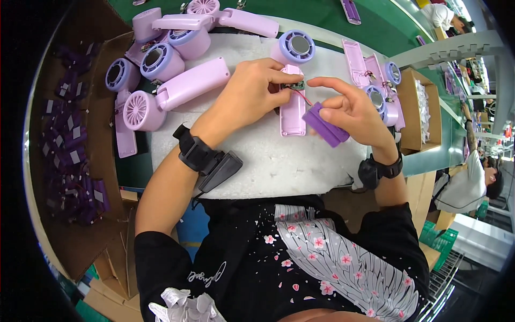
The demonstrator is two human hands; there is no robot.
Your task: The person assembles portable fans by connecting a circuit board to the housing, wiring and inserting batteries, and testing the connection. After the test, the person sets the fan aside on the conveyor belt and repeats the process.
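Observation:
A pink handheld fan (293,115) lies on the white foam sheet (257,172) with its handle opened, its round head pointing away from me. My left hand (252,88) is closed at the top of the handle, thumb and index finger pinching the small green circuit board (294,85). In my right hand (357,110) is a purple battery pack (325,125), tilted just right of the handle, gripped by thumb and curled fingers. That hand's index finger reaches toward the board. A red wire (304,97) runs between board and battery pack. The fingers partly hide the board.
More pink fans (182,88) crowd the left and back of the sheet. Opened fans (370,80) lie at the right, beside a cardboard box (421,115) of white pieces. A large carton (70,139) of purple battery packs stands at left. Co-workers (466,185) are far right.

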